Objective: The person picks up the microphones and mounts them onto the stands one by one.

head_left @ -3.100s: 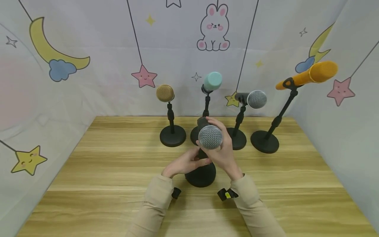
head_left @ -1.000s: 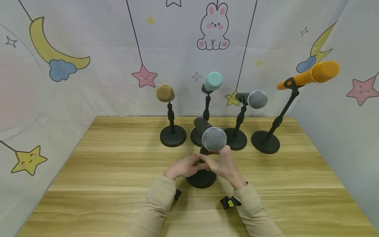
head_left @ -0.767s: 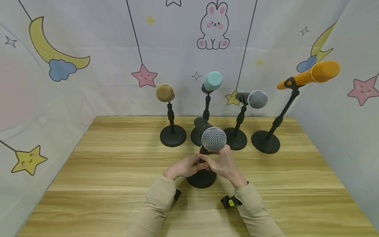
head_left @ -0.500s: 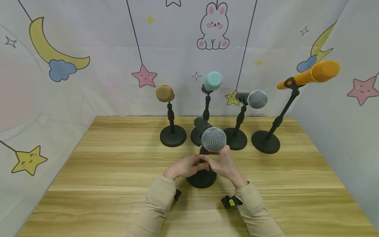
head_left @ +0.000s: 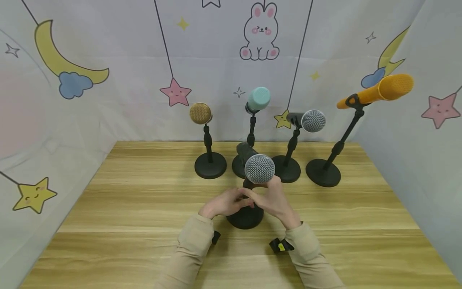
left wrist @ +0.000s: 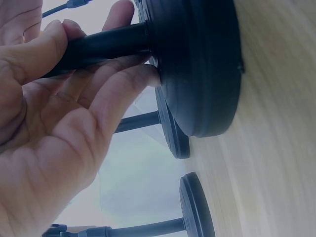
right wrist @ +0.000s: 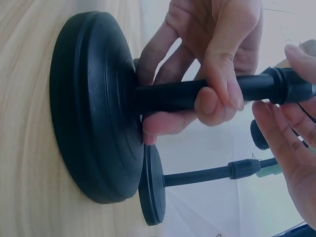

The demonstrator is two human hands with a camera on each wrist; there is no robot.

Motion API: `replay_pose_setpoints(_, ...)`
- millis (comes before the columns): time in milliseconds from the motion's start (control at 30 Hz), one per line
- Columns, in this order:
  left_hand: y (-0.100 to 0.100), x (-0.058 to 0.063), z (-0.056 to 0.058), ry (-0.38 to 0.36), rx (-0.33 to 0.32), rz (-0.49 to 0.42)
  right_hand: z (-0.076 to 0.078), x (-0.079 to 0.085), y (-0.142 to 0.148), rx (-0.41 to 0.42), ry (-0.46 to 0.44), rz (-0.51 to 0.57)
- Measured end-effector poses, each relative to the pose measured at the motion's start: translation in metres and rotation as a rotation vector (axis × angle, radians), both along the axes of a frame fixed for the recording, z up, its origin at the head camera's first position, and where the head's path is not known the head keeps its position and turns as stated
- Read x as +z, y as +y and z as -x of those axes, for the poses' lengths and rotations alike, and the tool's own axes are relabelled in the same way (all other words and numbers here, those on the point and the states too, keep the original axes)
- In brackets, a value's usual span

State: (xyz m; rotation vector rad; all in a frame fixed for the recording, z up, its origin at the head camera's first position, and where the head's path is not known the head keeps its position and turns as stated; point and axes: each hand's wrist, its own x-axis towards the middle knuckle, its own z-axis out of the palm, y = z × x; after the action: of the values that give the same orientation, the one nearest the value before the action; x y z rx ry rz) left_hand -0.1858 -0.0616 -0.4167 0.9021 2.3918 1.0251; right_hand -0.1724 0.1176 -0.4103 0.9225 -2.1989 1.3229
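Note:
A black microphone [head_left: 260,168] with a silver mesh head sits tilted on a black desk stand, its head toward the person. The stand's round base [head_left: 245,220] rests on the table. My left hand [head_left: 225,202] pinches the lower pole [left wrist: 108,44] between thumb and curled fingers, just above the base. Higher up, beneath the microphone head, my right hand [head_left: 276,200] has thumb and fingers around the pole's ribbed collar [right wrist: 284,84]. In the head view the hands overlap and hide much of the pole.
Behind stand several more microphones on black stands: a gold one [head_left: 200,113], a mint one [head_left: 259,98], a silver-headed one [head_left: 313,121] and a taller orange one [head_left: 393,87]. The wooden table [head_left: 126,200] meets a printed white cloth [head_left: 137,100] at the back and sides.
Over three seconds my right hand has come down from the microphone's body to the pole, and the microphone has swung slightly to the right. In the last second the hands have hardly moved.

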Motion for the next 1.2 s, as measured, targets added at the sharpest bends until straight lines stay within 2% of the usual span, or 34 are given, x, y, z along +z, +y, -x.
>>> replay_pose_setpoints(67,0.0002,0.0002,-0.0004,-0.004,0.006,-0.001,0.0003,0.0,-0.0009,-0.036,0.045,0.004)
replay_pose_setpoints(167,0.0003,0.0004,-0.0009,-0.02,0.011,-0.006,-0.0003,0.0018,-0.0022,-0.057,0.061,0.009)
replay_pose_setpoints(500,0.0009,-0.0014,0.0002,-0.017,0.011,-0.008,0.0001,0.0018,-0.0033,-0.056,0.034,0.03)
replay_pose_setpoints(767,0.0005,-0.0012,0.0005,-0.015,0.006,-0.002,0.001,0.001,-0.0024,-0.005,0.039,0.033)
replay_pose_setpoints(1200,-0.0006,-0.0021,0.0019,0.028,-0.009,-0.013,-0.0003,0.0035,0.0032,0.115,-0.079,0.034)
